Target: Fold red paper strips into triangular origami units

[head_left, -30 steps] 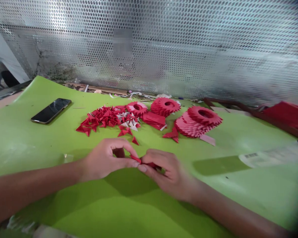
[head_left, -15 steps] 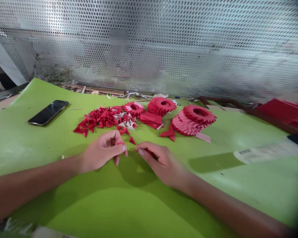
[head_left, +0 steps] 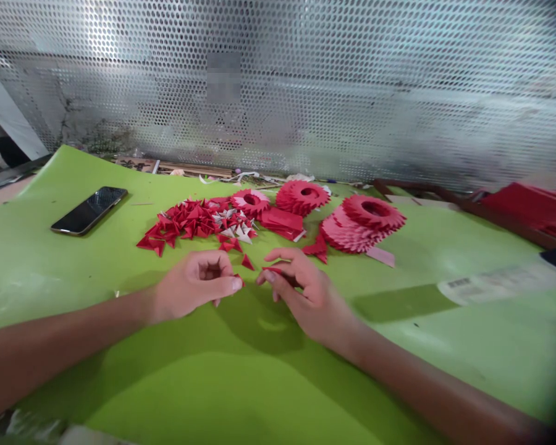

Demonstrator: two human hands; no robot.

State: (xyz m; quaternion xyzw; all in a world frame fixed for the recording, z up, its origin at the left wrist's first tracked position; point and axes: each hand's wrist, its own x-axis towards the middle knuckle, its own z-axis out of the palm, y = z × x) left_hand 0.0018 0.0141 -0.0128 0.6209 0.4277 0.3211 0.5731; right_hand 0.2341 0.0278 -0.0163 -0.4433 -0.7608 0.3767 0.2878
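Observation:
Thumb and fingers of my left hand (head_left: 201, 284) pinch a small red paper piece (head_left: 240, 280), mostly covered by the fingertips. Across a narrow gap, my right hand (head_left: 301, 289) is closed on another red paper piece (head_left: 272, 270). One red folded paper triangle (head_left: 247, 262) lies on the green table (head_left: 241, 383) just beyond the gap. Behind my left hand spreads a pile of red folded triangles (head_left: 189, 219), with white ones (head_left: 236, 225) at its right side. A stack of red paper sheets (head_left: 282, 224) lies beyond my hands.
Ringed paper models stand at the back: a small pink-and-red one (head_left: 259, 201), a red one (head_left: 303, 195) and a taller pink-and-red one (head_left: 347, 230). A phone (head_left: 89, 211) lies at left. Red paper (head_left: 532, 207) sits at far right. A perforated metal panel (head_left: 278, 111) rises behind.
My left hand has turned slightly, bringing its fingertips down and right. The right hand's fingers have lifted and spread a little, showing more of its red piece.

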